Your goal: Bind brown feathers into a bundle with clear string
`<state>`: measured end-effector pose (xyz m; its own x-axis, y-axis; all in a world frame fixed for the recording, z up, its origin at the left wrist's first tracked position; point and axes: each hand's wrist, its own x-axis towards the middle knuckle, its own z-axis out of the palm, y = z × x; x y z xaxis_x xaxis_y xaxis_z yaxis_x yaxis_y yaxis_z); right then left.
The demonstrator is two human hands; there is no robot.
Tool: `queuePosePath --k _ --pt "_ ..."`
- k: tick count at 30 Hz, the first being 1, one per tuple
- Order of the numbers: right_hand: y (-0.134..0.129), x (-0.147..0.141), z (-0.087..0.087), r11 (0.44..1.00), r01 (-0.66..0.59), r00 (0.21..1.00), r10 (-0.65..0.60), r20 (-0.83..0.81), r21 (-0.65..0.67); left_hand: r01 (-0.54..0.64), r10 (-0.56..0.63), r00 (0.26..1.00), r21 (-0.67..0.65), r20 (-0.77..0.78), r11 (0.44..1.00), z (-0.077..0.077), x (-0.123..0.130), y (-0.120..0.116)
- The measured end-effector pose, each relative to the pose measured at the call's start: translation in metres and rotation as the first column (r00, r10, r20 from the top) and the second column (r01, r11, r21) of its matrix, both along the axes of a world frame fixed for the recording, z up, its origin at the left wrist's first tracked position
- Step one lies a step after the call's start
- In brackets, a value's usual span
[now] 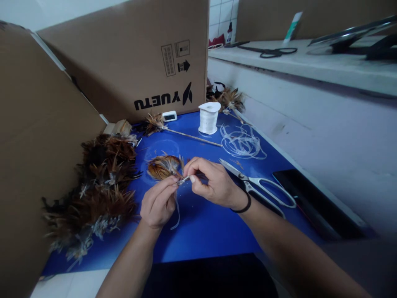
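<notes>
My left hand [159, 202] is closed, thumb and fingers pinching the pale quill ends of some feathers [183, 181]. Close beside it, my right hand [214, 182] pinches the same quill ends from the other side; a black band is round its wrist. Just beyond the fingertips is a brown feather bundle [164, 167]; whether it joins the held quills is hidden. From under my left fingers hangs a thin clear strip [177, 213]. Large scissors [248, 181] with white handles lie by my right wrist, blades apart.
Feather bundles [105, 182] are piled at left. Behind lie a feathered stick [192, 137], a white spool [208, 118], loose clear strip [242, 142] and a small digital display [169, 116]. A black tablet-like slab [313, 203] is at right. Cardboard [124, 62] walls the back and left.
</notes>
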<state>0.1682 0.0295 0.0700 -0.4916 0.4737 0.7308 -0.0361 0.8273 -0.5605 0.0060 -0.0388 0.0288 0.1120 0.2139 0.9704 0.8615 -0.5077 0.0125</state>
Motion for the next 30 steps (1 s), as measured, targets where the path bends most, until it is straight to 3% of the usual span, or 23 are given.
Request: queuePosePath --k 9,12,14,17,19,21,22,25,27,30 --pt "0.001 0.0 -0.002 0.996 -0.004 1.0 0.005 0.0 -0.084 0.012 -0.012 1.0 -0.017 0.005 1.0 0.003 0.0 0.003" --pt "0.005 0.002 -0.001 0.995 0.017 0.996 -0.009 0.084 -0.095 0.1 -0.087 0.993 -0.156 0.084 0.983 0.005 -0.001 0.01" --pt "0.008 0.003 -0.001 0.996 0.036 0.986 -0.022 0.168 -0.081 0.21 -0.125 0.953 -0.302 0.277 0.93 0.006 -0.002 0.015" --pt "0.011 0.003 0.0 0.997 0.056 0.958 -0.04 0.283 -0.048 0.441 -0.106 0.765 -0.397 0.635 0.805 0.007 -0.005 0.019" --pt "0.012 0.003 -0.001 0.997 0.078 0.937 -0.067 0.342 -0.019 0.555 -0.094 0.692 -0.443 0.716 0.704 0.007 -0.007 0.019" --pt "0.012 0.003 -0.002 0.995 0.103 0.917 -0.1 0.387 0.012 0.559 -0.085 0.745 -0.548 0.662 0.622 0.007 -0.007 0.018" --pt "0.012 0.002 -0.003 0.993 0.114 0.908 -0.115 0.403 0.026 0.52 -0.089 0.796 -0.601 0.599 0.607 0.007 -0.007 0.017" --pt "0.012 0.001 -0.006 0.99 0.126 0.892 -0.139 0.43 0.059 0.374 -0.107 0.909 -0.676 0.402 0.635 0.008 -0.004 0.017" --pt "0.013 -0.001 -0.008 0.988 0.132 0.892 -0.153 0.425 0.078 0.358 -0.115 0.92 -0.689 0.374 0.63 0.008 -0.003 0.019" --pt "0.017 -0.001 -0.008 0.984 0.141 0.912 -0.173 0.372 0.111 0.473 -0.065 0.85 -0.703 0.523 0.532 0.003 -0.003 0.022"
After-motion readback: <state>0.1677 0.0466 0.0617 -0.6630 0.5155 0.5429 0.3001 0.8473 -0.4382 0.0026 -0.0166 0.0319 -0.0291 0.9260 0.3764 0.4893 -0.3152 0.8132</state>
